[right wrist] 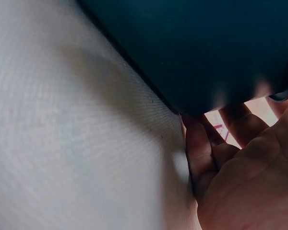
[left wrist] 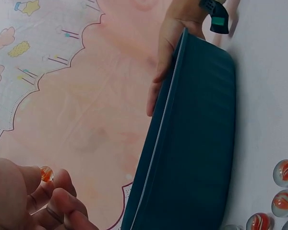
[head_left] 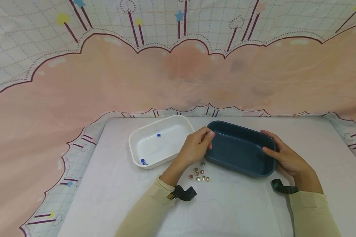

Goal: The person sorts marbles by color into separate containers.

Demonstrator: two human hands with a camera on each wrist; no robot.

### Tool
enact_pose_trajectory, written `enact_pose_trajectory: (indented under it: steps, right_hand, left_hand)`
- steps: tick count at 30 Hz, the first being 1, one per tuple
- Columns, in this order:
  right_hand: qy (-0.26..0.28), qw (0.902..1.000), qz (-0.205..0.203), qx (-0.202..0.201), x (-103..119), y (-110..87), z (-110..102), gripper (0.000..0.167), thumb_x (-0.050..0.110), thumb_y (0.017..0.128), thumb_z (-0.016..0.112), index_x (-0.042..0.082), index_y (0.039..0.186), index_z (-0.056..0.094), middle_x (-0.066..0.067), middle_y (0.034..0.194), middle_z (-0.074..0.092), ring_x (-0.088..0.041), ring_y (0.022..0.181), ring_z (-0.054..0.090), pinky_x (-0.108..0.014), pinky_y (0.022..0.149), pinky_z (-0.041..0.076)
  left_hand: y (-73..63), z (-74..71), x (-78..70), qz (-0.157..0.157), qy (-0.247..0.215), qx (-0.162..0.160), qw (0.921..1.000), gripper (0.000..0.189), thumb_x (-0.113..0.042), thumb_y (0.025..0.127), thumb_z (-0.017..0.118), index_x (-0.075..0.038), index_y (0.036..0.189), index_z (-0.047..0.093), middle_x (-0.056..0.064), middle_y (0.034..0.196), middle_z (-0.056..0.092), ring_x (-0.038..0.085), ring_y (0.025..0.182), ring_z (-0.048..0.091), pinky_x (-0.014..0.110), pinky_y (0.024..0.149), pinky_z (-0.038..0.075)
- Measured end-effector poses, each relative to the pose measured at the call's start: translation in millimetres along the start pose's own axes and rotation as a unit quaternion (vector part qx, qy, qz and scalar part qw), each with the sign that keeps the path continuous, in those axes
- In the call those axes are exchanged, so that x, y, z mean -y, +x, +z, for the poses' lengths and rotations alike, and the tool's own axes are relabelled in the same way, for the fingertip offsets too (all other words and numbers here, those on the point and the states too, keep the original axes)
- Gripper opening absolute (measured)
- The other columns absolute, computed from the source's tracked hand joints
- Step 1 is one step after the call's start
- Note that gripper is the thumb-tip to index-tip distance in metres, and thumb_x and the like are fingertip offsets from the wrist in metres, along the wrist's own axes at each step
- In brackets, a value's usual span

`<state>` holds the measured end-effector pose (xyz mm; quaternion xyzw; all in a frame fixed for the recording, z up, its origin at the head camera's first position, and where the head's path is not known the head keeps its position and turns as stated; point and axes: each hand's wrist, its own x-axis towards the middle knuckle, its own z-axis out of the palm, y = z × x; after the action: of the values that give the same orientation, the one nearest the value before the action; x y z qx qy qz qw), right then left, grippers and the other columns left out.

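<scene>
Left hand (head_left: 194, 145) pinches a round, orange-and-clear glass marble (left wrist: 47, 174), which, being smooth, could slip; right hand (head_left: 289, 160) holds a dark-teal, rectangular, plastic-looking tray (head_left: 240, 151).

A pink backdrop (head_left: 154, 80) with scalloped edges and a pale grid-patterned border rises behind the white table (head_left: 240, 207).

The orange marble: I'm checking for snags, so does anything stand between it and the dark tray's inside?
Nothing visible does. The left hand pinches the orange marble higher than the open dark tray; the right hand holds its right end.
</scene>
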<state>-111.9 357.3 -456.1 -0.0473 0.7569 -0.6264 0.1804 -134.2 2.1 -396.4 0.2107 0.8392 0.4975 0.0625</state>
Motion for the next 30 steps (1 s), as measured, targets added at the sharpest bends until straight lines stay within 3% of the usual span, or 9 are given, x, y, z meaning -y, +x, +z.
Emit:
enact_pose_trajectory:
  steps: [19,30]
  right_hand:
    - [0.0,1.0,0.001,-0.002,1,0.2,0,0.073,0.013,0.106,0.054,0.031,0.164,0.013,-0.018,0.17,-0.014,-0.048,0.151,-0.007,-0.079,0.114,0.0]
    - [0.001,1.0,0.0,0.001,4,-1.2,1,0.073,0.012,0.107,0.052,0.031,0.164,0.012,-0.02,0.169,-0.012,-0.048,0.151,-0.004,-0.078,0.114,0.002]
  left_hand:
    - [-1.0,-3.6,-2.6,-0.015,-0.003,-0.007,0.9999,0.029,-0.036,0.11,0.045,-0.015,0.123,0.059,-0.001,0.081,0.065,0.013,0.062,0.055,0.025,0.06,0.045]
    - [-12.6,-9.5,4.6,-0.024,0.005,-0.003,0.9997,0.032,-0.039,0.109,0.046,-0.015,0.123,0.061,-0.002,0.082,0.066,0.015,0.068,0.058,0.027,0.062,0.048]
